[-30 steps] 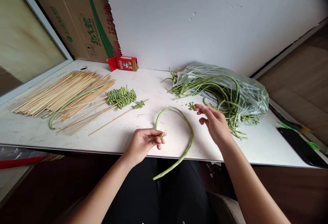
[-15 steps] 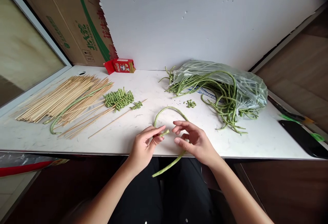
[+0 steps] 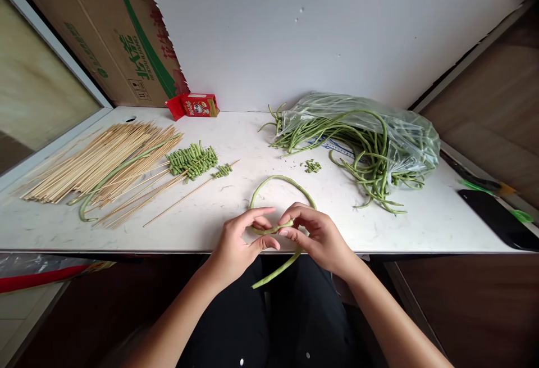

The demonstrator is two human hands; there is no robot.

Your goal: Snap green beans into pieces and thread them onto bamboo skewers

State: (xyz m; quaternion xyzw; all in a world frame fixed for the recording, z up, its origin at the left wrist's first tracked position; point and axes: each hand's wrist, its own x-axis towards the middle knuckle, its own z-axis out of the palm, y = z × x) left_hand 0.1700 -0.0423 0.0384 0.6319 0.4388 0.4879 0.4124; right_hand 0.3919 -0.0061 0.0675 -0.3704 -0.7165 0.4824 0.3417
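A long green bean (image 3: 281, 180) loops on the white table (image 3: 236, 132), and its far end hangs over the front edge toward my lap. My left hand (image 3: 241, 244) and my right hand (image 3: 316, 235) meet at the near end of that bean, both pinching a short stretch of it between thumb and fingers. A heap of long beans (image 3: 357, 149) spills from a clear plastic bag (image 3: 404, 135) at the right. Cut bean pieces threaded on skewers (image 3: 192, 160) lie left of centre, beside a pile of bamboo skewers (image 3: 101, 160).
A few cut bean bits (image 3: 312, 166) lie near the bag. A red carton (image 3: 193, 105) and a cardboard box (image 3: 113, 42) stand at the back left. A black phone (image 3: 497, 225) and a green-handled tool (image 3: 484, 184) lie at the right edge. One long bean (image 3: 105, 180) rests on the skewer pile.
My right hand came back from near the bag to the bean's near end and closed on it beside my left hand. The camera tipped slightly.
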